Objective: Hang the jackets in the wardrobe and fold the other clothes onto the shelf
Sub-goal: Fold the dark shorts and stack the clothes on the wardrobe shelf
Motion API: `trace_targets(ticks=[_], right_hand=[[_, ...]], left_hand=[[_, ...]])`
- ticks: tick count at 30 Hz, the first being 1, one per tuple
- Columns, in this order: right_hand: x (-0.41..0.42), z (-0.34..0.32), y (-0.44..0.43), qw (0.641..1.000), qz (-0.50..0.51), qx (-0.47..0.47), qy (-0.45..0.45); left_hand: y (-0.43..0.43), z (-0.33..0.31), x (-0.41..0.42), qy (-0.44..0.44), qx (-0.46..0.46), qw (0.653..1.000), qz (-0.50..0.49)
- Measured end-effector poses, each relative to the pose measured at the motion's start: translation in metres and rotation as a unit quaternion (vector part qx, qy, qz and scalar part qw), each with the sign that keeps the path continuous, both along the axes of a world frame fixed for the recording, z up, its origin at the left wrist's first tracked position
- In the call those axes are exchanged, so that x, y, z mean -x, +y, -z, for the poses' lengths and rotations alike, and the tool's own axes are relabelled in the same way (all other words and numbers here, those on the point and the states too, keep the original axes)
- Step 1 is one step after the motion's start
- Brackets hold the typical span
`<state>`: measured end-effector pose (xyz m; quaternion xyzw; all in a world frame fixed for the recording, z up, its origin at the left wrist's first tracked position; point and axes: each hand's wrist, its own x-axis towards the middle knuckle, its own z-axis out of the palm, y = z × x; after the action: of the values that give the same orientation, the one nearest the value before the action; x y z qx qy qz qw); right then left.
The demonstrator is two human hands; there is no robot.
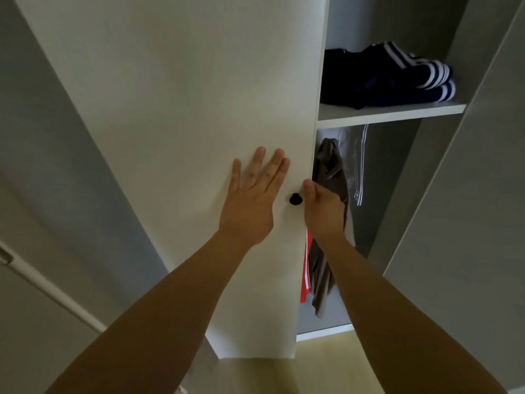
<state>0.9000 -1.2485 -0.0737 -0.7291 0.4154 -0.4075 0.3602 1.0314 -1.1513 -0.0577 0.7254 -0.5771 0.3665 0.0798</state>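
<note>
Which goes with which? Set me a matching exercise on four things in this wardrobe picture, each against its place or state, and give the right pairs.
Things
1. left hand
2. right hand
3. folded navy clothes
4. brown garment

Places or states
A. hangs below the shelf
B. lies on top of the shelf
C. pressed flat, fingers straight, on the face of the door
D. curled round the door's edge, beside the black knob

Pairs: 1-C, 2-D, 3-B, 4-A
</note>
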Motion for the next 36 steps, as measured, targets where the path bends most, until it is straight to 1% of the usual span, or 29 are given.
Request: trace_targets(ticks=[5, 8, 12, 16, 18, 21, 24, 25, 27, 29, 30, 31, 32, 34, 36], right_hand=[[-0.022, -0.001, -0.035, 0.999, 0.031, -0.034, -0.028], [-0.032, -0.002, -0.05, 0.997, 0.028, -0.057, -0.041], [-0.041, -0.003, -0.061, 0.997, 0.02, -0.055, -0.051], [-0.04, -0.002, -0.064, 0.998, 0.018, -0.045, -0.043], [-0.037, -0.004, -0.064, 0.999, 0.014, -0.041, -0.028], [-0.033, -0.018, -0.06, 0.999, -0.005, -0.007, 0.039], [-0.018, -0.035, -0.046, 0.995, -0.025, 0.004, 0.096], [-0.009, -0.039, -0.038, 0.993, -0.029, 0.023, 0.112], [0.02, -0.044, -0.016, 0.99, -0.019, 0.066, 0.123], [0.061, -0.043, 0.009, 0.989, 0.015, 0.098, 0.107], [0.086, -0.042, 0.021, 0.986, 0.039, 0.119, 0.107], [0.111, -0.043, 0.032, 0.984, 0.068, 0.123, 0.106], [0.137, -0.043, 0.042, 0.983, 0.1, 0.121, 0.096], [0.192, -0.045, 0.06, 0.979, 0.155, 0.114, 0.067], [0.243, -0.046, 0.076, 0.973, 0.205, 0.095, 0.043]], left_hand=[[-0.033, 0.008, -0.018, -0.007, 0.016, 1.0, -0.022], [-0.047, 0.013, -0.027, -0.007, 0.029, 0.999, -0.035], [-0.059, 0.016, -0.034, -0.016, 0.03, 0.998, -0.049], [-0.06, 0.018, -0.034, -0.013, 0.024, 0.998, -0.053], [-0.057, 0.016, -0.029, -0.007, 0.01, 0.998, -0.064], [-0.048, 0.003, -0.015, 0.015, -0.035, 0.994, -0.098], [-0.037, -0.015, 0.007, 0.061, -0.098, 0.985, -0.129], [-0.032, -0.024, 0.018, 0.081, -0.108, 0.983, -0.126], [-0.018, -0.036, 0.048, 0.122, -0.103, 0.985, -0.066], [-0.001, -0.041, 0.088, 0.19, -0.054, 0.978, 0.065], [0.007, -0.04, 0.11, 0.237, -0.013, 0.963, 0.129], [0.014, -0.038, 0.132, 0.292, 0.021, 0.941, 0.173], [0.019, -0.037, 0.154, 0.338, 0.035, 0.919, 0.199], [0.026, -0.033, 0.2, 0.388, 0.031, 0.888, 0.246], [0.03, -0.03, 0.244, 0.406, 0.013, 0.862, 0.302]])
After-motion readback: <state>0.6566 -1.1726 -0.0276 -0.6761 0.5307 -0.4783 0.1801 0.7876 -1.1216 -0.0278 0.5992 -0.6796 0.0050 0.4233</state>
